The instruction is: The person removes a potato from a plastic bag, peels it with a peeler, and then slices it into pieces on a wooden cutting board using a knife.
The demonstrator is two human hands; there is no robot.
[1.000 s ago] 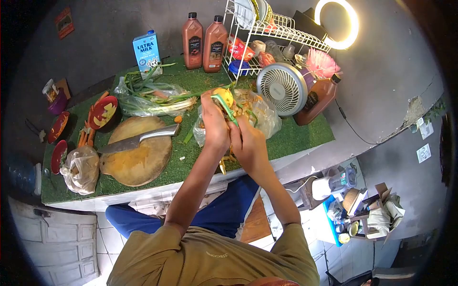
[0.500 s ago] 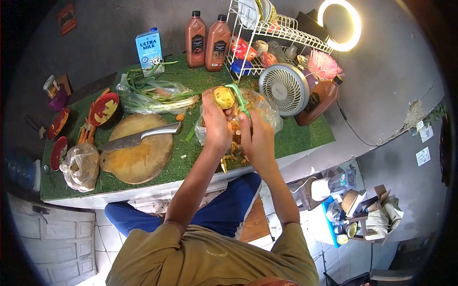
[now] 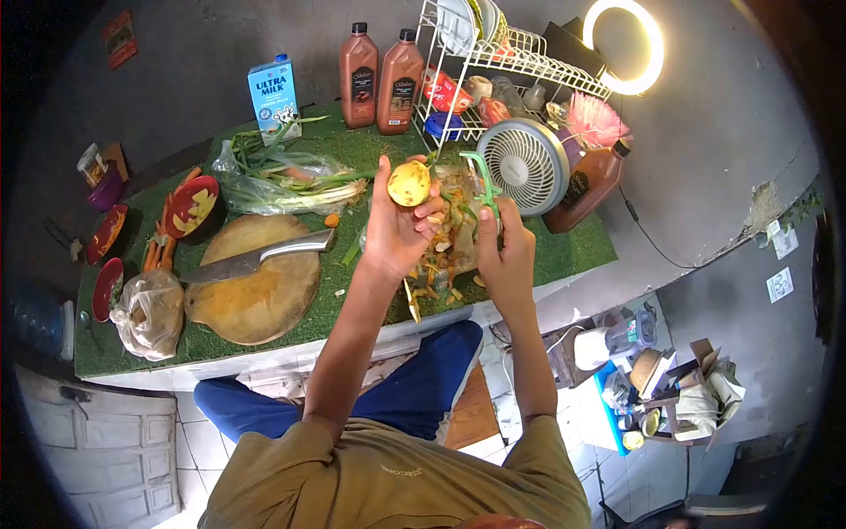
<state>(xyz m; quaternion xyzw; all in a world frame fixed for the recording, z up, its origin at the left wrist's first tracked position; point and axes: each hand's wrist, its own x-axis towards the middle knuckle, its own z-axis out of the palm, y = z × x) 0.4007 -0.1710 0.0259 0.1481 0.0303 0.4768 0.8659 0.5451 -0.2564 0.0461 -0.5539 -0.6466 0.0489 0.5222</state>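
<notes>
A partly peeled potato (image 3: 409, 183) rests in my left hand (image 3: 394, 227), its pale yellow flesh marked with brown patches of skin. My fingers curl around it from below. To its right, my right hand (image 3: 507, 251) grips a green peeler (image 3: 485, 176) by its handle, with the head pointing up and away from the potato. Beneath and between both hands lies a clear plastic bag (image 3: 458, 189) covered with orange and brown peelings (image 3: 441, 273). One long peel (image 3: 412, 302) hangs over the table's front edge.
Left of my hands, a knife (image 3: 256, 256) lies across a round wooden board (image 3: 256, 304). Spring onions (image 3: 300, 181) in plastic, a red bowl (image 3: 191, 208) and a tied bag (image 3: 148, 313) are nearby. A fan (image 3: 523, 167), dish rack (image 3: 520, 57), bottles (image 3: 401, 84) and milk carton (image 3: 274, 99) stand behind.
My right hand has moved right, taking the peeler off the potato. My left hand has tilted open more, showing more of the peeled potato.
</notes>
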